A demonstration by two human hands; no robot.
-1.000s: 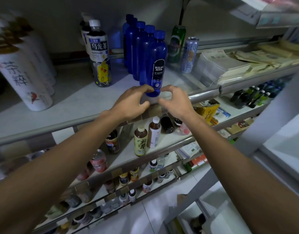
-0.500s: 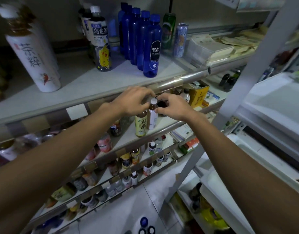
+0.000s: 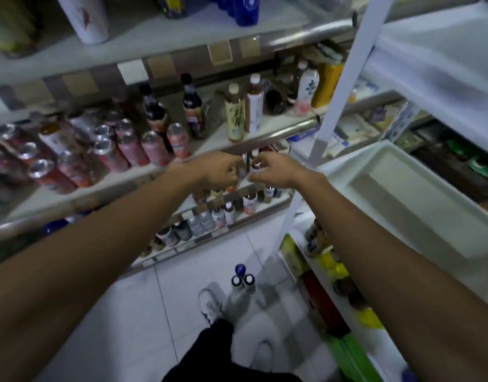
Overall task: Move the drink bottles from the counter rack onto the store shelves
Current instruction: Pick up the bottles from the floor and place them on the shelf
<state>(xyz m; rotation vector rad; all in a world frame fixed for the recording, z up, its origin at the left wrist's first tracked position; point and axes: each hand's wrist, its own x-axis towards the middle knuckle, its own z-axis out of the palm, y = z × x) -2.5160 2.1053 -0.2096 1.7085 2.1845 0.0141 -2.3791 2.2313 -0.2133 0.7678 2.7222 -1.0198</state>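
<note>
Left hand (image 3: pixel 218 172) and right hand (image 3: pixel 276 169) hover at centre, fingers loosely curled, grasping nothing. Glossy blue bottles (image 3: pixel 245 9) stand on the top shelf (image 3: pixel 154 31) at 12 o'clock, cropped above the base. Round capped bottles (image 3: pixel 241 279) stand on the tiled floor (image 3: pixel 143 312) at 6 o'clock, their labels hidden.

Cans (image 3: pixel 154 150): pink-red, silver tops
Top-shelf bottles (image 3: pixel 245 9): deep blue
Tea bottle (image 3: pixel 234 117): yellow-green label w/ dark script, cream cap
Dark bottles (image 3: pixel 192 106): brown-blk, blk caps
Carton (image 3: pixel 327 84): yellow
Floor (image 3: pixel 127 312): white tiles, grey grout
Shoe (image 3: pixel 209 304): white
Trousers (image 3: pixel 209 351): blk
Tub (image 3: pixel 419 194): white
</note>
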